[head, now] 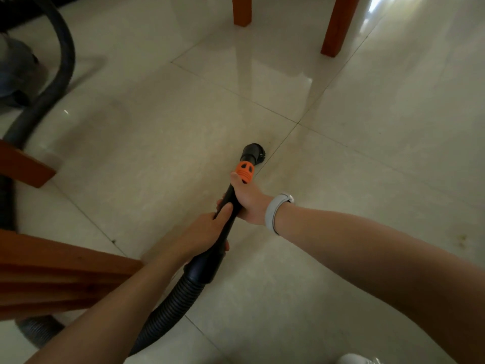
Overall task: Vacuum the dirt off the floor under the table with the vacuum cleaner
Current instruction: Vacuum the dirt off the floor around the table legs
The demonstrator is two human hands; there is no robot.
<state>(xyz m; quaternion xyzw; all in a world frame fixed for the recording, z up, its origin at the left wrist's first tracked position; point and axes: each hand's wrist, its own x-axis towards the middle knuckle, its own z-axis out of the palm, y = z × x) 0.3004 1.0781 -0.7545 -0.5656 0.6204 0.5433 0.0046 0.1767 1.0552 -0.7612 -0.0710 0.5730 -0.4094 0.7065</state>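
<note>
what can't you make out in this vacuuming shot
Head view:
- Vacuum body: blurred, cut by the left edge.
- Brush nozzle bristles: mostly hidden behind the nozzle itself.
- Table legs: tops cut by the top edge; tabletop unseen.
- Dirt on the floor: too small to tell.
</note>
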